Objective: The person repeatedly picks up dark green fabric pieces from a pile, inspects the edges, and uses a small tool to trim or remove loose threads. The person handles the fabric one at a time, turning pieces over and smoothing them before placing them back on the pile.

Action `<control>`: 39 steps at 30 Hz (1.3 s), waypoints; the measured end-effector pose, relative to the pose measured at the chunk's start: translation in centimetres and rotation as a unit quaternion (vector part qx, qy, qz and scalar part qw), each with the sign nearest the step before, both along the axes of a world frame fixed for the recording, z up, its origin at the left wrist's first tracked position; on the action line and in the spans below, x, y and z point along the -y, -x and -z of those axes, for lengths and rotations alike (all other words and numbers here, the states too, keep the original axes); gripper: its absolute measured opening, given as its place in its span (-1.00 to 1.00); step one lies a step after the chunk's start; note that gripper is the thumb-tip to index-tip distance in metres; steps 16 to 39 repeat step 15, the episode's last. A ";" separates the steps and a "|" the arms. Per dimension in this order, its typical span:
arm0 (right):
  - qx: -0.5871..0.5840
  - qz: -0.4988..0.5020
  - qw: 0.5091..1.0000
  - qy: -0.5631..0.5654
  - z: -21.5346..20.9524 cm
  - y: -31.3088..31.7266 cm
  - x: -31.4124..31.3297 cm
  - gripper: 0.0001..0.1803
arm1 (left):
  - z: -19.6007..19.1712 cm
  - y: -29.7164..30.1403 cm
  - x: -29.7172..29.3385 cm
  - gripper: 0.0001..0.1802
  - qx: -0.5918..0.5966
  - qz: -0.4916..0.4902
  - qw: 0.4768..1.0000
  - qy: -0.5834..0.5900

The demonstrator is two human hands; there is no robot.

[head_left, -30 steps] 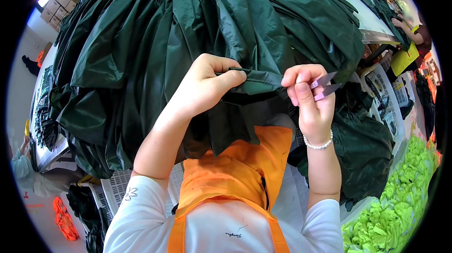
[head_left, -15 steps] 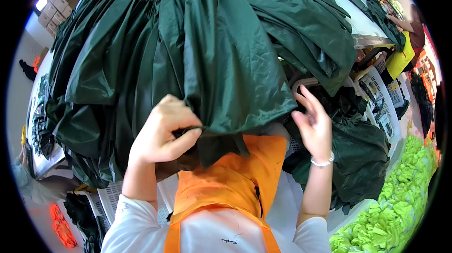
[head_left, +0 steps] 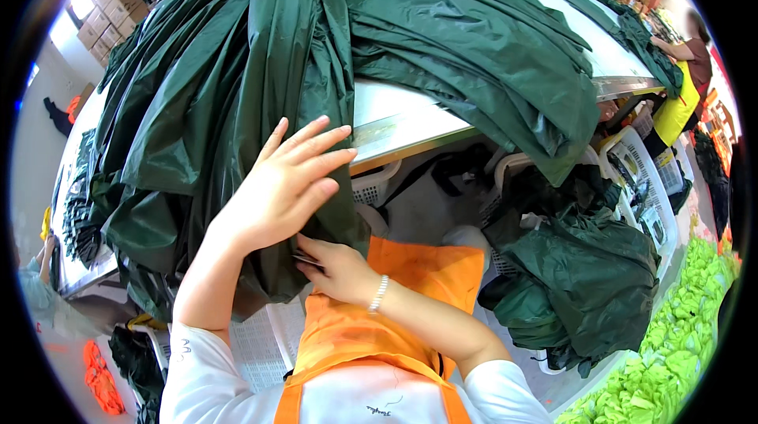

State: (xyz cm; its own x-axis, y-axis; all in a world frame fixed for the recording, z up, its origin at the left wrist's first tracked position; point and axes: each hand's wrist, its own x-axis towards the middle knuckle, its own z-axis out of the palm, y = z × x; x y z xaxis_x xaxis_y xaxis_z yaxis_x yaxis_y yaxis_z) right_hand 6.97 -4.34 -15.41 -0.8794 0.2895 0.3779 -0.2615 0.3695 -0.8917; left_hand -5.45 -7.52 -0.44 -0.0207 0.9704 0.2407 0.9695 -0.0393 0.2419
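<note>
Large dark green sheets of smooth, shiny cloth [head_left: 221, 108] lie heaped over the table and hang in folds down its front edge. My left hand [head_left: 292, 175] rests on the hanging folds, its fingers stretched out and spread, holding nothing. Just below it, my right hand [head_left: 343, 270] reaches across my orange apron [head_left: 426, 266] to the lower part of the same cloth. Its fingers are curled closed, and a small dark thing with a pale edge shows at them, too small to name.
The white table [head_left: 403, 112] has a metal front edge. Under it, right, stands a white basket [head_left: 505, 167] with dark green cloth spilling out. A bright lime pile [head_left: 663, 353] lies on the floor at right. Another person [head_left: 691, 49] works at the far right.
The front cloth panel has shifted left, baring the table edge. My left hand has let go of its hem and opened; my right hand has moved left across my body and closed.
</note>
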 end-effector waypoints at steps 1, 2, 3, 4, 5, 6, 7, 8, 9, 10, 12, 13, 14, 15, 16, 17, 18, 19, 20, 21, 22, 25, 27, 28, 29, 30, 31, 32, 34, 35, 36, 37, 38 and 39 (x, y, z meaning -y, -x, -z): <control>0.009 -0.010 0.999 0.028 0.2 -1.6 -1.5 -0.51 | 1.2 0.2 -0.6 -0.60 -0.054 0.001 0.999 0.001; 0.019 -0.016 0.998 0.058 0.2 -3.5 -3.2 -0.54 | 2.1 0.0 -1.2 -0.62 -0.106 0.006 0.994 0.002; 0.044 0.007 0.999 0.020 -0.8 -5.4 -5.6 -0.63 | 2.3 -0.1 -1.0 -0.65 -0.106 -0.010 0.994 -0.017; 0.069 0.035 0.997 -0.018 -2.2 -7.3 -8.7 -0.72 | 2.4 -0.2 -1.1 -0.71 -0.101 -0.012 0.994 -0.031; -0.027 0.175 0.980 -0.086 -3.4 -8.3 -11.6 -0.85 | 2.3 -0.1 -1.2 -0.76 -0.115 -0.009 0.993 -0.040; -0.040 0.322 0.939 -0.115 -5.4 -9.6 -14.4 -0.87 | 2.3 -0.1 -1.1 -0.80 -0.125 -0.008 0.991 -0.046; -0.113 0.428 0.890 -0.111 -6.4 -10.2 -17.5 -0.88 | 2.0 -0.3 -0.9 -0.82 -0.142 0.003 0.988 -0.066; -0.124 0.511 0.830 -0.188 -7.9 -11.4 -20.7 -0.84 | 1.4 -0.3 -0.7 -0.80 -0.150 0.017 0.985 -0.077; -0.126 0.568 0.772 -0.257 -8.6 -12.4 -23.3 -0.83 | 1.4 0.4 -0.5 -0.79 -0.136 0.019 0.988 -0.066; -0.102 0.578 0.766 -0.261 -7.9 -13.8 -25.6 -0.81 | 1.4 1.2 -0.1 -0.78 -0.125 0.018 0.990 -0.054; -0.025 0.563 0.799 -0.210 -6.5 -17.3 -29.3 -0.76 | -0.5 1.9 -0.2 -0.74 -0.140 0.025 0.988 -0.058; 0.033 0.588 0.763 -0.267 -6.5 -17.1 -29.3 -0.74 | -0.5 2.2 0.1 -0.72 -0.155 0.004 0.987 -0.037; 0.006 0.593 0.765 -0.249 -6.5 -16.6 -29.1 -0.73 | 0.0 2.6 0.1 -0.70 -0.168 -0.013 0.986 -0.017; -0.021 0.599 0.767 -0.231 -6.7 -15.9 -28.5 -0.72 | 1.1 2.4 -0.2 -0.68 -0.191 -0.023 0.981 -0.032; -0.021 0.599 0.767 -0.231 -6.7 -15.9 -28.5 -0.72 | 1.1 2.4 -0.2 -0.68 -0.191 -0.023 0.981 -0.032; -0.021 0.599 0.767 -0.231 -6.7 -15.9 -28.5 -0.72 | 1.1 2.4 -0.2 -0.68 -0.191 -0.023 0.981 -0.032; -0.021 0.599 0.767 -0.231 -6.7 -15.9 -28.5 -0.72 | 1.1 2.4 -0.2 -0.68 -0.191 -0.023 0.981 -0.032; -0.021 0.599 0.767 -0.231 -6.7 -15.9 -28.5 -0.72 | 1.1 2.4 -0.2 -0.68 -0.191 -0.023 0.981 -0.032; -0.021 0.599 0.767 -0.231 -6.7 -15.9 -28.5 -0.72 | 1.1 2.4 -0.2 -0.68 -0.191 -0.023 0.981 -0.032; -0.021 0.599 0.767 -0.231 -6.7 -15.9 -28.5 -0.72 | 1.1 2.4 -0.2 -0.68 -0.191 -0.023 0.981 -0.032; -0.021 0.599 0.767 -0.231 -6.7 -15.9 -28.5 -0.72 | 1.1 2.4 -0.2 -0.68 -0.191 -0.023 0.981 -0.032; -0.021 0.599 0.767 -0.231 -6.7 -15.9 -28.5 -0.72 | 1.1 2.4 -0.2 -0.68 -0.191 -0.023 0.981 -0.032; -0.021 0.599 0.767 -0.231 -6.7 -15.9 -28.5 -0.72 | 1.1 2.4 -0.2 -0.68 -0.191 -0.023 0.981 -0.032; -0.021 0.599 0.767 -0.231 -6.7 -15.9 -28.5 -0.72 | 1.1 2.4 -0.2 -0.68 -0.191 -0.023 0.981 -0.032; -0.021 0.599 0.767 -0.231 -6.7 -15.9 -28.5 -0.72 | 1.1 2.4 -0.2 -0.68 -0.191 -0.023 0.981 -0.032; -0.021 0.599 0.767 -0.231 -6.7 -15.9 -28.5 -0.72 | 1.1 2.4 -0.2 -0.68 -0.191 -0.023 0.981 -0.032; -0.021 0.599 0.767 -0.231 -6.7 -15.9 -28.5 -0.72 | 1.1 2.4 -0.2 -0.68 -0.191 -0.023 0.981 -0.032; -0.021 0.599 0.767 -0.231 -6.7 -15.9 -28.5 -0.72 | 1.1 2.4 -0.2 -0.68 -0.191 -0.023 0.981 -0.032; -0.021 0.599 0.767 -0.231 -6.7 -15.9 -28.5 -0.72 | 1.1 2.4 -0.2 -0.68 -0.191 -0.023 0.981 -0.032; -0.021 0.599 0.767 -0.231 -6.7 -15.9 -28.5 -0.72 | 1.1 2.4 -0.2 -0.68 -0.191 -0.023 0.981 -0.032; -0.021 0.599 0.767 -0.231 -6.7 -15.9 -28.5 -0.72 | 1.1 2.4 -0.2 -0.68 -0.191 -0.023 0.981 -0.032; -0.021 0.599 0.767 -0.231 -6.7 -15.9 -28.5 -0.72 | 1.1 2.4 -0.2 -0.68 -0.191 -0.023 0.981 -0.032; -0.021 0.599 0.767 -0.231 -6.7 -15.9 -28.5 -0.72 | 1.1 2.4 -0.2 -0.68 -0.191 -0.023 0.981 -0.032; -0.021 0.599 0.767 -0.231 -6.7 -15.9 -28.5 -0.72 | 1.1 2.4 -0.2 -0.68 -0.191 -0.023 0.981 -0.032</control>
